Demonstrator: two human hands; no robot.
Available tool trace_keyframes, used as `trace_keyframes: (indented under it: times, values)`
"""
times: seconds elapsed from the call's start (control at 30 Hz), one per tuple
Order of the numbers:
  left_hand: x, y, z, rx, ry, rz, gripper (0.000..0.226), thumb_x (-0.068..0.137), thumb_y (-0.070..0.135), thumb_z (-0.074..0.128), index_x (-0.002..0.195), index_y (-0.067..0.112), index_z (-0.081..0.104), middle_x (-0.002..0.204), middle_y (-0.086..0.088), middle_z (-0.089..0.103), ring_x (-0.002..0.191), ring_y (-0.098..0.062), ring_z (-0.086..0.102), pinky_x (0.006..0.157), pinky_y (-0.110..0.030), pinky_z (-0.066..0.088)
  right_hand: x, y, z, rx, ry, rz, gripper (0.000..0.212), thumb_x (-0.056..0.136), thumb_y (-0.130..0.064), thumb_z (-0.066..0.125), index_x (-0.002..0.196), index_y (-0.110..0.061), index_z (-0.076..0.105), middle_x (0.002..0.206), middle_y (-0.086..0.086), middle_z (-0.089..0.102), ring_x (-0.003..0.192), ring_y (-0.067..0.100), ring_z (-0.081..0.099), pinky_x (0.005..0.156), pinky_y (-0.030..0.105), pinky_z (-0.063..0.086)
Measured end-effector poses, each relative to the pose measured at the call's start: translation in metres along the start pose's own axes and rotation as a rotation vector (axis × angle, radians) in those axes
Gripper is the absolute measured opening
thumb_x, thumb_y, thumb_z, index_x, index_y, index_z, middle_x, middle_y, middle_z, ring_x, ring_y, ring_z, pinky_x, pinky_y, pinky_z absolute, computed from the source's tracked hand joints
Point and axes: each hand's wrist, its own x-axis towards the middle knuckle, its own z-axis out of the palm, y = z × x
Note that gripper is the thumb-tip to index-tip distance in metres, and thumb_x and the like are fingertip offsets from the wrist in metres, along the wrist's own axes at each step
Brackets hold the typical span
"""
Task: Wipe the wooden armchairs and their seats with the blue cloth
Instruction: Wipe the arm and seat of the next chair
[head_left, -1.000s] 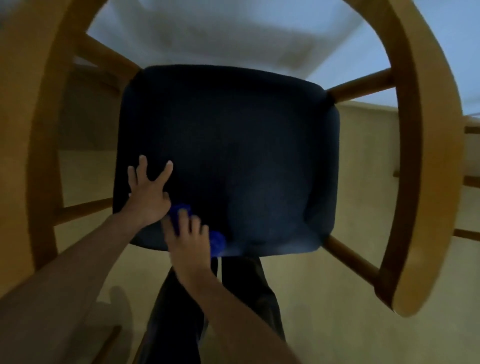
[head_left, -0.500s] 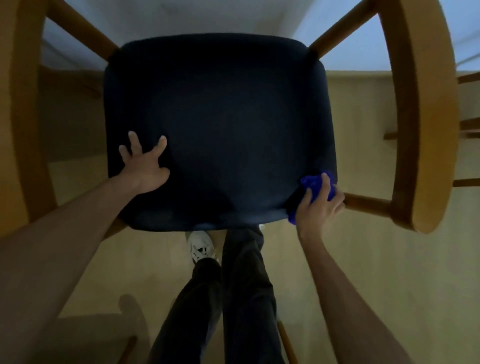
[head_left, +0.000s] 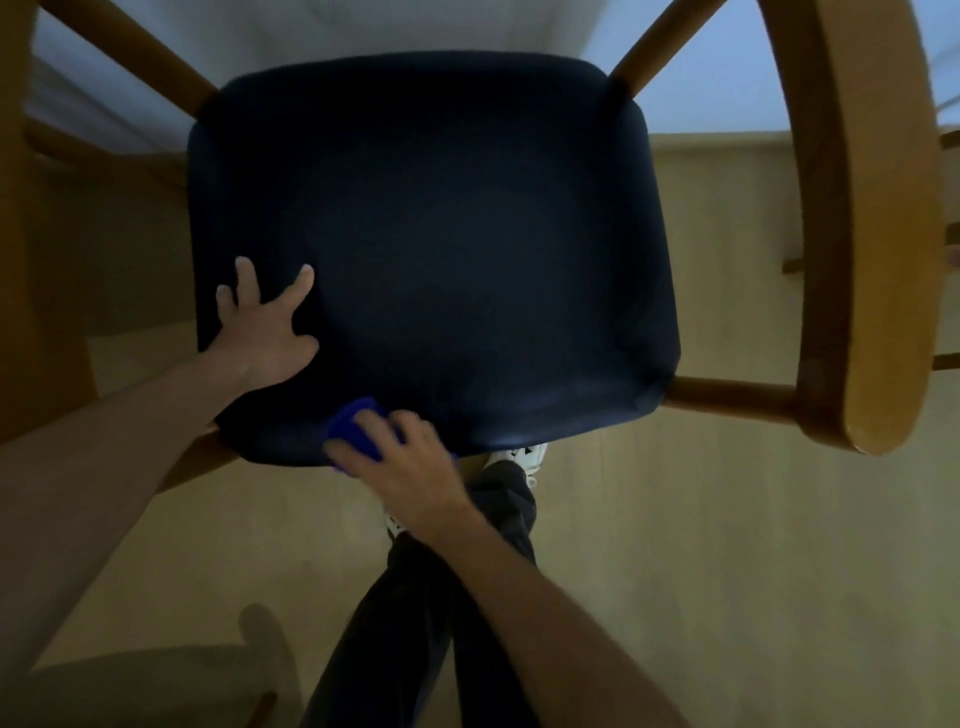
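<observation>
The left hand (head_left: 260, 332) lies spread flat on the seat (head_left: 431, 249), likely to steady the chair. The right hand (head_left: 410, 467) presses the cloth (head_left: 358, 428) onto the seat's front edge, fingers curled over it (the grip underneath is hidden). The armrest (head_left: 872, 234) stands well apart, so sideways strokes have room.

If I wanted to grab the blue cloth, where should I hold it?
Probably take the bunched blue cloth by its far, uncovered part, coming from above over the seat. The right hand covers the near part at the seat's front edge, so only that end is free to pinch.
</observation>
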Motion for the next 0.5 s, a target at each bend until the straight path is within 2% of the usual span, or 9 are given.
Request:
trace_keyframes:
  times: [0.1,0.17,0.23,0.3,0.37,0.4,0.43,0.5]
  values:
    - [0.000,-0.001,0.006,0.028,0.049,0.006,0.077,0.096,0.019,0.051,0.149,0.046,0.002,0.155,-0.002,-0.031,0.142,-0.035,-0.023,0.114,-0.061,0.009,-0.039,0.092,-0.043,-0.079,0.084,0.283,0.053,0.077,-0.019,0.044,0.127,-0.031,0.054,0.130,0.008,0.039,0.096,0.032,0.042,0.084,0.040,0.046]
    - [0.000,0.001,0.009,0.047,0.099,0.022,0.077,0.094,0.017,0.053,0.150,0.042,0.006,0.155,-0.005,-0.030,0.141,-0.036,-0.025,0.112,-0.065,0.008,-0.054,0.142,-0.075,-0.095,0.164,0.497,0.047,0.082,-0.020,0.043,0.128,-0.029,0.052,0.131,0.012,0.038,0.097,0.037,0.044,0.088,0.047,0.045]
    - [-0.001,0.004,0.008,0.034,0.112,0.024,0.078,0.092,0.019,0.059,0.149,0.038,0.010,0.154,-0.006,-0.031,0.142,-0.036,-0.024,0.109,-0.068,0.012,-0.046,0.171,-0.089,-0.048,0.211,0.722,0.041,0.090,-0.016,0.049,0.130,-0.024,0.051,0.134,0.016,0.038,0.108,0.044,0.042,0.097,0.052,0.039]
    - [-0.001,0.008,0.005,0.040,0.069,0.028,0.087,0.086,0.029,0.068,0.149,0.034,0.008,0.152,-0.007,-0.035,0.141,-0.038,-0.025,0.108,-0.070,0.015,-0.016,0.185,-0.095,0.056,0.321,1.046,0.040,0.093,-0.015,0.052,0.133,-0.019,0.050,0.135,0.022,0.039,0.120,0.043,0.038,0.104,0.049,0.030]
    - [0.001,0.009,0.005,0.061,0.020,0.021,0.103,0.079,0.040,0.074,0.150,0.033,0.000,0.148,-0.008,-0.042,0.139,-0.039,-0.029,0.107,-0.069,0.015,0.016,0.201,-0.101,0.114,0.459,1.342,0.040,0.094,-0.018,0.050,0.134,-0.016,0.048,0.131,0.026,0.041,0.121,0.044,0.038,0.106,0.046,0.027]
    - [0.001,0.009,0.005,0.074,0.006,0.012,0.107,0.078,0.041,0.075,0.150,0.032,-0.003,0.146,-0.009,-0.045,0.138,-0.040,-0.031,0.107,-0.068,0.015,0.030,0.208,-0.104,0.113,0.473,1.416,0.040,0.094,-0.020,0.047,0.134,-0.016,0.047,0.132,0.026,0.040,0.121,0.044,0.038,0.106,0.045,0.026]
    - [0.001,0.010,0.006,0.089,-0.003,0.006,0.108,0.079,0.041,0.074,0.151,0.031,-0.006,0.144,-0.010,-0.047,0.136,-0.041,-0.033,0.108,-0.068,0.015,0.043,0.211,-0.106,0.095,0.457,1.413,0.040,0.095,-0.021,0.046,0.135,-0.017,0.046,0.134,0.025,0.039,0.121,0.044,0.038,0.106,0.044,0.026]
    - [0.002,0.011,0.007,0.118,-0.010,0.005,0.108,0.082,0.040,0.072,0.150,0.029,-0.010,0.141,-0.014,-0.049,0.134,-0.044,-0.035,0.107,-0.069,0.016,0.071,0.209,-0.109,0.048,0.438,1.241,0.042,0.095,-0.023,0.046,0.137,-0.017,0.044,0.135,0.025,0.039,0.121,0.044,0.039,0.105,0.044,0.025]
